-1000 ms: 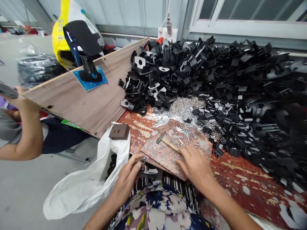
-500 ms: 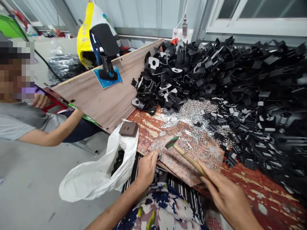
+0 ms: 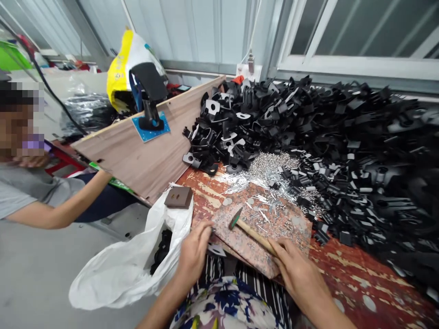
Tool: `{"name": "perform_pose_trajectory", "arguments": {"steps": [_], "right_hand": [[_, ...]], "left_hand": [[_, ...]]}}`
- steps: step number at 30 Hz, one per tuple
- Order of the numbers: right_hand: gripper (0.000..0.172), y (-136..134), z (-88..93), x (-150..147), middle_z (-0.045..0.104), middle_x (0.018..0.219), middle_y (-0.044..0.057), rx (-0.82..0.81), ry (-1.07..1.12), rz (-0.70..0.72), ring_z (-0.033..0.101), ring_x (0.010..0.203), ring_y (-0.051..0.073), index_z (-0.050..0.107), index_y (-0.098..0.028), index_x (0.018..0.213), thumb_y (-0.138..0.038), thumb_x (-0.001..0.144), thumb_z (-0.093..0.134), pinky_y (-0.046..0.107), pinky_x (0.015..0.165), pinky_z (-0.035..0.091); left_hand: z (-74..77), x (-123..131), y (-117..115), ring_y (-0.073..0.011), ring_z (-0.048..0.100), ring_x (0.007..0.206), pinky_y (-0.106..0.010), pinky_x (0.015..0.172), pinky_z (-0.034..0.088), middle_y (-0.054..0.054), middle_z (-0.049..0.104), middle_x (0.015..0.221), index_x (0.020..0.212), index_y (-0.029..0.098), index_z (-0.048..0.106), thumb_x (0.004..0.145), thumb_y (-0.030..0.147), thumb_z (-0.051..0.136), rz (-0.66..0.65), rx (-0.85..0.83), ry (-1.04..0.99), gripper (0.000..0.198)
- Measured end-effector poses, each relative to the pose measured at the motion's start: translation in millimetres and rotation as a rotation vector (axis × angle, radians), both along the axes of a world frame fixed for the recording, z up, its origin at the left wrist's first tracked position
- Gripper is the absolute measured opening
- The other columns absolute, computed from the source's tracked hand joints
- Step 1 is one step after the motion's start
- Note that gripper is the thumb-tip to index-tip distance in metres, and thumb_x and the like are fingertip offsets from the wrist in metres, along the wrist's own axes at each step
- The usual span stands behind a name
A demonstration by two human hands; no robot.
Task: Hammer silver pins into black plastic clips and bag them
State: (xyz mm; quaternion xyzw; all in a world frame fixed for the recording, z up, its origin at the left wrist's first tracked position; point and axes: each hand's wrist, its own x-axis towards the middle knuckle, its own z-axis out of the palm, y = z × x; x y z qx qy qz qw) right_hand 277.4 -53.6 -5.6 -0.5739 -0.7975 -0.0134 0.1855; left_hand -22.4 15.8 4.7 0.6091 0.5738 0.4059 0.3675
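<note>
My right hand (image 3: pixel 298 269) is closed around the wooden handle of a hammer (image 3: pixel 255 235). The hammer's green-and-metal head is over the speckled stone slab (image 3: pixel 288 219). At the slab's near left edge, my left hand (image 3: pixel 195 249) has its fingers closed on a black plastic part (image 3: pixel 216 250). Most of that part is hidden by the fingers and the slab's edge. Loose metal pins (image 3: pixel 262 201) are scattered on the slab, with a heap of small metal pieces (image 3: pixel 274 164) behind them.
Black plastic parts (image 3: pixel 343 119) are piled along the back and right. A wooden board (image 3: pixel 137 160) leans at left, beyond a white sack (image 3: pixel 113 274) and a brown block (image 3: pixel 178 197). Another person's arm (image 3: pixel 65 208) is at far left.
The view has shifted, with the bench now lower in the picture. My left hand and the part have moved slightly left along the slab edge; the hammer head sits close to the slab in both frames.
</note>
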Motion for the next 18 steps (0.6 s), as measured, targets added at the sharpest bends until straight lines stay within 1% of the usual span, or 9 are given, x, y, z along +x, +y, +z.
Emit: {"name": "perform_pose_trajectory", "arguments": {"steps": [2,4,6,8,10,12,14,16,18], "right_hand": [[0.038,10.0,-10.1,-4.2,0.068,0.104,0.012,0.073,-0.064,-0.022,0.067,0.086,0.025,0.06,-0.018,0.132,-0.021,0.099,0.04,0.038,0.07,0.058],[0.035,17.8,-18.2,-5.9,0.067,0.103,0.012,0.093,-0.085,-0.023,0.065,0.087,0.025,0.062,-0.018,0.128,-0.021,0.099,0.043,0.039,0.073,0.057],[0.032,22.1,-23.3,-3.7,0.067,0.103,0.012,0.072,-0.077,0.019,0.064,0.087,0.024,0.063,-0.019,0.125,-0.021,0.099,0.045,0.037,0.073,0.057],[0.03,24.4,-27.5,1.9,0.068,0.103,0.011,0.064,-0.059,0.072,0.065,0.086,0.023,0.063,-0.02,0.124,-0.022,0.099,0.046,0.036,0.072,0.057],[0.028,27.3,-32.6,8.7,0.068,0.103,0.01,0.079,-0.036,0.112,0.066,0.085,0.024,0.064,-0.021,0.122,-0.025,0.099,0.049,0.036,0.071,0.058],[0.028,30.6,-37.4,14.0,0.068,0.104,0.011,0.102,-0.013,0.127,0.067,0.085,0.024,0.065,-0.021,0.121,-0.029,0.098,0.05,0.037,0.07,0.059],[0.028,31.5,-38.1,15.9,0.069,0.103,0.01,0.118,-0.006,0.139,0.067,0.085,0.024,0.065,-0.021,0.121,-0.03,0.098,0.051,0.037,0.07,0.059],[0.028,29.4,-31.2,14.6,0.069,0.102,0.009,0.106,-0.018,0.139,0.068,0.084,0.023,0.065,-0.022,0.122,-0.027,0.098,0.05,0.036,0.069,0.058],[0.026,28.7,-16.3,10.8,0.069,0.098,0.007,0.039,-0.042,0.144,0.067,0.08,0.021,0.066,-0.024,0.118,-0.023,0.095,0.053,0.035,0.067,0.056]], "left_hand": [[19.0,-31.8,1.6,-0.027,0.065,0.104,-0.032,0.093,0.045,-0.006,0.073,0.111,0.11,0.023,0.069,0.095,0.038,0.053,0.182,0.093,0.075,0.027],[34.2,-63.1,4.0,-0.0281,0.065,0.106,-0.034,0.096,0.045,-0.006,0.072,0.113,0.109,0.024,0.069,0.093,0.043,0.054,0.369,0.158,0.163,0.028],[43.3,-83.5,5.7,-0.0268,0.066,0.102,-0.034,0.093,0.048,-0.004,0.072,0.109,0.113,0.024,0.066,0.095,0.05,0.051,0.485,0.118,0.082,0.035],[46.5,-89.6,5.9,-0.0249,0.068,0.096,-0.032,0.086,0.051,-0.004,0.073,0.101,0.117,0.023,0.062,0.095,0.057,0.048,0.49,0.032,-0.126,0.043],[45.9,-87.1,6.0,-0.0237,0.068,0.093,-0.032,0.083,0.053,-0.004,0.072,0.098,0.119,0.022,0.06,0.094,0.06,0.049,0.426,0.002,-0.335,0.047],[44.5,-86.1,6.1,-0.023,0.068,0.096,-0.032,0.087,0.053,-0.005,0.072,0.103,0.12,0.022,0.059,0.095,0.059,0.05,0.386,0.069,-0.362,0.045],[43.1,-93.4,4.1,-0.0234,0.066,0.102,-0.033,0.093,0.05,-0.007,0.071,0.111,0.119,0.022,0.061,0.096,0.054,0.049,0.419,0.178,-0.155,0.04],[38.3,-109.7,1.0,-0.0254,0.065,0.105,-0.034,0.096,0.049,-0.008,0.07,0.113,0.116,0.022,0.064,0.096,0.05,0.049,0.461,0.247,0.167,0.037],[25.2,-130.4,1.1,-0.0278,0.067,0.101,-0.036,0.095,0.05,-0.009,0.072,0.109,0.112,0.023,0.067,0.093,0.049,0.05,0.399,0.214,0.418,0.036]]}}
